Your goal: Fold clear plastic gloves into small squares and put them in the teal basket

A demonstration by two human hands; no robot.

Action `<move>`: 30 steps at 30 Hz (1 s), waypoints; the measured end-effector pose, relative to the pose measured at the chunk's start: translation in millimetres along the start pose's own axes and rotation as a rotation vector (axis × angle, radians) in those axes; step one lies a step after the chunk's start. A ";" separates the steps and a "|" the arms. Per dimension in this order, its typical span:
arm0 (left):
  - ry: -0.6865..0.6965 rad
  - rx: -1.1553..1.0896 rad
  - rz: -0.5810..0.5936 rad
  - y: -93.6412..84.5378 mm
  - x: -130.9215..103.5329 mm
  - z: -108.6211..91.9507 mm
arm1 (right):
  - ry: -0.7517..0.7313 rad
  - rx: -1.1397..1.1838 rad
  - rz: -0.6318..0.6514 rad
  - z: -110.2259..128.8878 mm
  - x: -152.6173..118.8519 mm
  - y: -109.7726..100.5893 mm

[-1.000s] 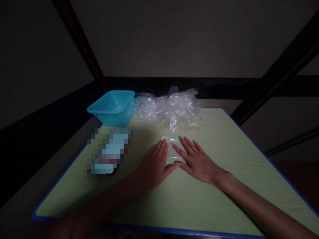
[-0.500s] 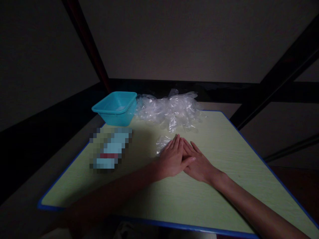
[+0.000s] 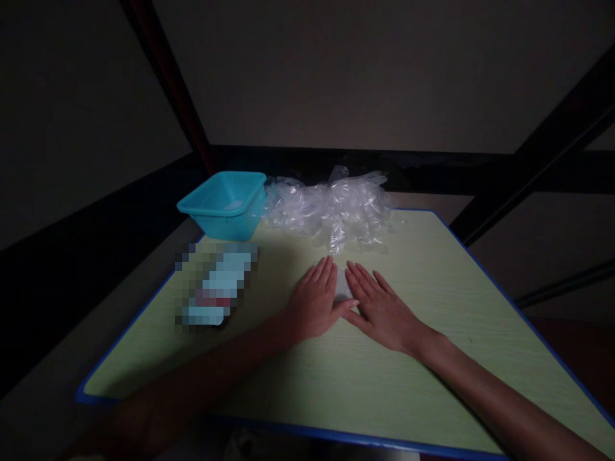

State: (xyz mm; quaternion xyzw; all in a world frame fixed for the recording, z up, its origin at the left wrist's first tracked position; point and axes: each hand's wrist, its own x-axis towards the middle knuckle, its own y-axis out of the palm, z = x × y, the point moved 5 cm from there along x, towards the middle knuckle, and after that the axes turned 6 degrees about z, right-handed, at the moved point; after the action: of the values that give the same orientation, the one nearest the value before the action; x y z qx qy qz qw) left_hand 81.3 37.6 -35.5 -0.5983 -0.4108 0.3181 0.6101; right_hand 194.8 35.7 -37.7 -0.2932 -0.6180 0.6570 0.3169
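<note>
A small piece of clear plastic film (image 3: 343, 285) lies flat on the table, showing in the gap between my hands. My left hand (image 3: 314, 301) is laid flat over its left part, fingers stretched forward. Flat on its right side rests my right hand (image 3: 379, 307), fingers straight and slightly apart. The two thumbs meet near the film's front edge. Much of the film is hidden under the fingers. Beyond the fingertips spreads a pile of crumpled clear plastic gloves (image 3: 331, 208).
A turquoise plastic basin (image 3: 221, 224) stands at the back left, with something pale inside. In front of it lies a blurred-out light blue object (image 3: 221, 282). The pale green table (image 3: 432, 275) has a blue edge. A wall rises behind it.
My hands, overlapping before, have moved apart, the left one leftward across the film. The film's left part is now covered and its middle shows between the hands.
</note>
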 end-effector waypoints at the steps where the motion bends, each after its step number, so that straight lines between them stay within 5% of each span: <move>1: -0.001 -0.001 0.002 0.0 -0.5 1.0 | 0.004 0.000 0.004 0.2 0.0 -0.2; 30: 0.032 0.005 -0.018 -0.3 -10.2 17.9 | 0.065 0.011 0.040 -6.5 -4.3 -0.9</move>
State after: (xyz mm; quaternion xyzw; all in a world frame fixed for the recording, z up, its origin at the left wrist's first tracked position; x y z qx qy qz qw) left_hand 60.7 36.9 -37.4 -0.5980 -0.4057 0.3038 0.6209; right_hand 202.5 36.5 -37.3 -0.3251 -0.5978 0.6567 0.3250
